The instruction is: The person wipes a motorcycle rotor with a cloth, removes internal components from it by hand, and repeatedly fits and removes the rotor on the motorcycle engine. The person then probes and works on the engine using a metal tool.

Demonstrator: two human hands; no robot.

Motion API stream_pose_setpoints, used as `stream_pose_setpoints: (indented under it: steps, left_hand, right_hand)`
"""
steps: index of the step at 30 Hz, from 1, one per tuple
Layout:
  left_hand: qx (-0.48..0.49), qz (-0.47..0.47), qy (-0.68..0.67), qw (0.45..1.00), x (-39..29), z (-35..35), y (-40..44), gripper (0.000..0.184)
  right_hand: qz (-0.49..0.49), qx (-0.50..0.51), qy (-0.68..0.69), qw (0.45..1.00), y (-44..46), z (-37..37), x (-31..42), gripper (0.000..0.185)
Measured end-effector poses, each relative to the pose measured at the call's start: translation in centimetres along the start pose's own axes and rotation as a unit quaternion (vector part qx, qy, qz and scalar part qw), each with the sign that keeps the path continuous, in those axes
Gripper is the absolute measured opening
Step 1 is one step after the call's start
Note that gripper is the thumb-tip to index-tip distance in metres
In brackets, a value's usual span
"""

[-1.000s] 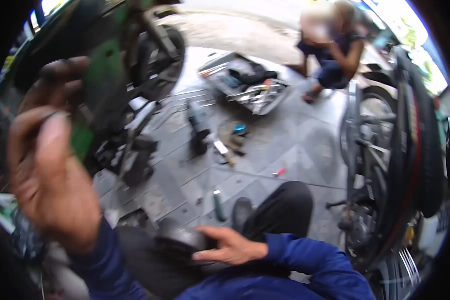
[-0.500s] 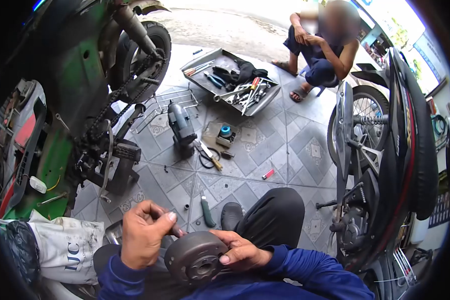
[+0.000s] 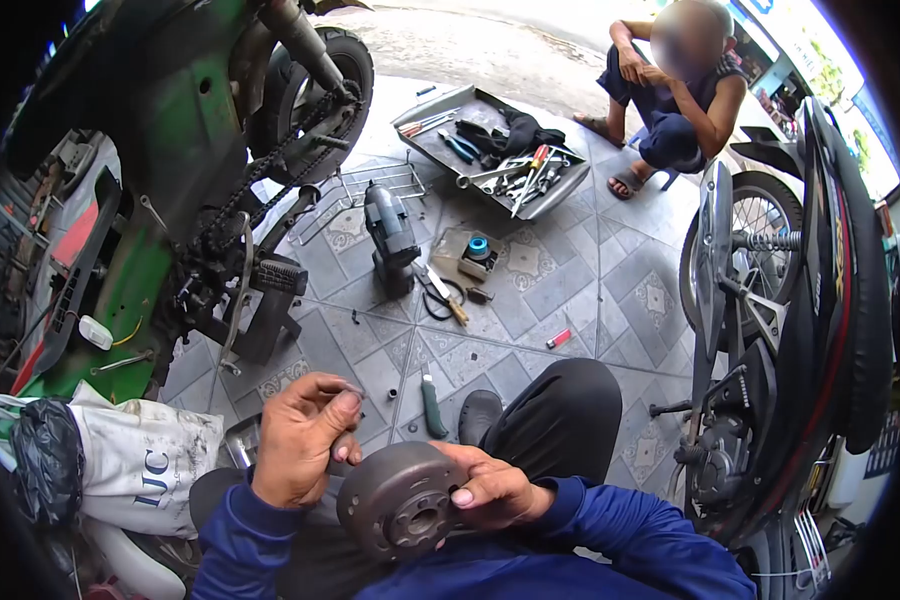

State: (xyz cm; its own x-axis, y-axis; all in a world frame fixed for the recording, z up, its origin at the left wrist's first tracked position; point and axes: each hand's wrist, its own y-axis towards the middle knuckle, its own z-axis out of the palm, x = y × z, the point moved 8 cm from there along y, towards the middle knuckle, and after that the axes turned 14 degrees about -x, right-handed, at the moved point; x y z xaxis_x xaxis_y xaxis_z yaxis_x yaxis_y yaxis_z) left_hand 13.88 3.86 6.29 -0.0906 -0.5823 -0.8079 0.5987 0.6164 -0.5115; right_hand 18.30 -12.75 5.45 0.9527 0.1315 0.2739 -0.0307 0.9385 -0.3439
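Note:
A dark metal motorcycle flywheel (image 3: 395,505) with a holed hub is held in front of my lap, its hub side facing me. My right hand (image 3: 495,487) grips its right rim, thumb on the face and fingers behind. Just above the left rim, my left hand (image 3: 308,435) is closed with thumb and fingers pinched together; a small dark bit shows at the fingertips, too small to name. On the tiles beyond lie a green-handled knife (image 3: 432,403) and a small dark socket-like piece (image 3: 392,394).
A green motorcycle frame (image 3: 160,210) stands left, a black motorcycle (image 3: 770,330) right. Further out are a power tool (image 3: 390,235), scissors (image 3: 447,297), a red lighter (image 3: 559,338) and a metal tool tray (image 3: 560,195). A person (image 3: 675,110) squats behind the tray. A white bag (image 3: 145,465) lies left.
My view has shifted, so the surroundings sit further right. The flywheel has tilted slightly, showing more of its hub face. My left hand has lifted a little from the rim.

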Motion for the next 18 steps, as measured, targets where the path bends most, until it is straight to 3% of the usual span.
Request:
stream_pose_setpoints:
  steps: [2,4,8,12,14,18]
  left_hand:
    - [0.024,-0.027,0.006,0.999,1.2,-0.3,0.5,0.015]
    - [0.08,0.019,0.111,0.99,1.6,1.3,0.7,0.012]
    - [0.119,0.039,0.12,0.985,1.5,3.1,0.4,0.015]
    - [0.104,0.057,0.117,0.986,0.9,2.7,0.8,0.017]
    - [0.061,0.004,0.054,0.997,1.4,1.5,1.5,0.02]
    - [0.062,-0.004,0.1,0.993,1.4,1.3,1.2,0.022]
  right_hand:
    - [-0.011,-0.021,0.005,1.0,-0.1,-0.2,0.3,0.075]
    - [-0.017,-0.025,0.004,1.0,0.2,-0.8,0.3,0.075]
    - [-0.041,-0.049,0.002,0.998,0.3,-1.2,0.6,0.075]
    - [-0.042,-0.051,-0.008,0.998,0.2,-0.9,1.1,0.076]
    - [-0.051,-0.073,-0.018,0.996,0.6,-0.6,1.2,0.08]
    - [-0.063,-0.103,-0.048,0.992,1.3,-1.1,0.9,0.081]
